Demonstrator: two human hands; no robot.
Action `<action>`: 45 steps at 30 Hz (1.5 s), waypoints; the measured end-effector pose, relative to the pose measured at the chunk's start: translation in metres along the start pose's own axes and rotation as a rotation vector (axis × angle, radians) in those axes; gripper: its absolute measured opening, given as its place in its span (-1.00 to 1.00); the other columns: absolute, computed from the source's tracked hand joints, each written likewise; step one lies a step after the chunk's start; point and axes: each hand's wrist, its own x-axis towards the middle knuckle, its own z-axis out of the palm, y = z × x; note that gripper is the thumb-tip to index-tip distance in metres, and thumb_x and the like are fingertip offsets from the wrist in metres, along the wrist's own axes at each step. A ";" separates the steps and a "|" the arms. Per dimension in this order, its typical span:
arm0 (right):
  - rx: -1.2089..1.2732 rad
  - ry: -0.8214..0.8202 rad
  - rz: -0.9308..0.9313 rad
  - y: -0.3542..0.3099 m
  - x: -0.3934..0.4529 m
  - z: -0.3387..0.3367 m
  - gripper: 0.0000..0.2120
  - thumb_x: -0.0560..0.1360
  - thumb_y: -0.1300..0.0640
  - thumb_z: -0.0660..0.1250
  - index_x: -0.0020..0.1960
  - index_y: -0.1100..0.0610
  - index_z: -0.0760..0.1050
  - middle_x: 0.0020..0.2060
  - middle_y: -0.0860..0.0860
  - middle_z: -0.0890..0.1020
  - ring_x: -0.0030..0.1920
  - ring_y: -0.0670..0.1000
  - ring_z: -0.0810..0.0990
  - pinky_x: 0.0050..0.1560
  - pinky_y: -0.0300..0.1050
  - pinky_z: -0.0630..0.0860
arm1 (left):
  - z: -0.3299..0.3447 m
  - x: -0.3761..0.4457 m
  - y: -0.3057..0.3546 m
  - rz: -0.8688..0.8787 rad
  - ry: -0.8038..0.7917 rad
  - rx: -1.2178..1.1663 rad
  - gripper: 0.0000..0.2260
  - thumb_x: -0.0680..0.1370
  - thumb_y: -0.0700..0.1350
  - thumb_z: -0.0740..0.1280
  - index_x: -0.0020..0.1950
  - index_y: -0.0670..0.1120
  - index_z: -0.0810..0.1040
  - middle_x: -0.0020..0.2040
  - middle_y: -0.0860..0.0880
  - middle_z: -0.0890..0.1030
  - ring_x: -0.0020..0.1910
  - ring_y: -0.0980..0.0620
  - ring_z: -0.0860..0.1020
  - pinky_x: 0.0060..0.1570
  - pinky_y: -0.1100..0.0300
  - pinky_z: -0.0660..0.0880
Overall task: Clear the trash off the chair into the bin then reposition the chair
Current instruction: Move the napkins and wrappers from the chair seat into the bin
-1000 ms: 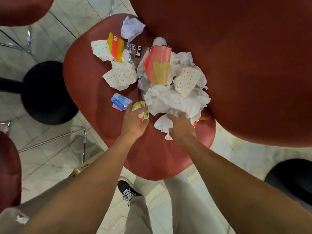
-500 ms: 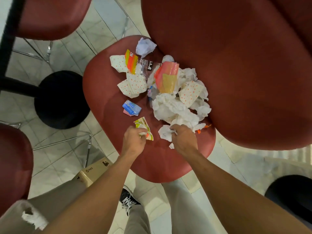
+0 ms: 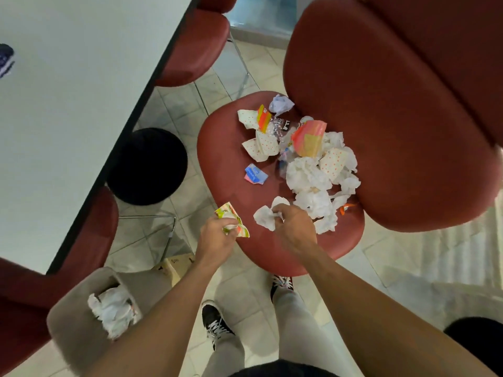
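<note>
- The trash is heaped on the red chair seat, ahead of both hands.
- The left hand grips a green-yellow wrapper; the right hand pinches a white tissue.
- The bin stands down-left, nearer the left hand.
- Since half a second ago, the left hand has pulled off the seat edge toward the bin.

Both bare forearms reach forward and down toward the red padded chair seat. The left hand hangs at the seat's near left edge, its fingers curled around a crumpled green-and-yellow wrapper. The right hand sits over the seat's near part, knuckles up, pinching a crumpled white paper napkin.
</note>
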 end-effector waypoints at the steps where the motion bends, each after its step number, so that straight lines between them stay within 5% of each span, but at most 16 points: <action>1: -0.011 -0.007 -0.020 -0.012 -0.010 0.007 -0.74 0.53 0.19 0.22 0.15 0.04 0.57 0.02 0.10 0.62 0.01 0.12 0.59 0.01 0.03 0.55 | -0.012 -0.009 -0.011 -0.007 0.020 -0.014 -0.85 0.47 -0.16 0.43 0.00 0.01 0.69 0.01 -0.08 0.55 -0.04 -0.08 0.55 -0.02 0.22 0.43; 12: -0.095 -0.114 -0.236 -0.119 -0.079 0.095 -0.73 0.52 0.18 0.20 0.16 0.04 0.56 0.05 0.10 0.60 0.03 0.16 0.57 -0.05 -0.04 0.47 | -0.101 -0.082 -0.127 -0.176 0.170 -0.125 -0.86 0.46 -0.13 0.44 0.00 0.01 0.70 0.11 -0.07 0.57 0.08 -0.06 0.54 0.08 0.21 0.42; 17: -0.137 -0.218 -0.330 -0.162 -0.101 0.147 -0.72 0.54 0.19 0.15 0.18 0.07 0.54 0.04 0.09 0.59 0.02 0.13 0.57 -0.12 -0.10 0.43 | -0.130 -0.120 -0.183 -0.255 0.264 -0.198 -0.91 0.45 -0.16 0.46 -0.07 -0.03 0.72 -0.01 -0.06 0.64 -0.03 -0.04 0.58 0.00 0.18 0.46; 29: -0.230 -0.429 -0.462 -0.237 -0.152 0.253 -0.70 0.55 0.16 0.19 0.23 -0.02 0.53 0.13 0.10 0.61 0.11 0.16 0.55 0.08 -0.04 0.51 | -0.163 -0.180 -0.295 -0.432 0.427 -0.154 -0.88 0.43 -0.21 0.44 -0.13 0.00 0.71 -0.09 -0.07 0.62 -0.14 -0.03 0.54 -0.10 0.25 0.38; 33: -0.273 -0.533 -0.505 -0.247 -0.158 0.272 -0.58 0.52 0.21 0.20 0.33 -0.07 0.45 0.23 0.05 0.57 0.20 0.12 0.51 0.13 -0.08 0.48 | -0.167 -0.186 -0.309 -0.469 0.402 -0.176 -0.84 0.40 -0.20 0.45 -0.13 0.05 0.70 -0.10 -0.02 0.63 -0.12 0.02 0.56 -0.07 0.25 0.43; 45: -0.256 -0.476 -0.429 -0.203 -0.120 0.226 -0.56 0.53 0.17 0.25 0.40 -0.04 0.36 0.25 0.10 0.51 0.20 0.14 0.52 0.13 -0.05 0.47 | -0.151 -0.150 -0.262 -0.451 0.305 -0.209 -0.86 0.45 -0.12 0.41 -0.03 0.09 0.65 0.01 0.02 0.60 -0.05 0.04 0.57 0.07 0.21 0.48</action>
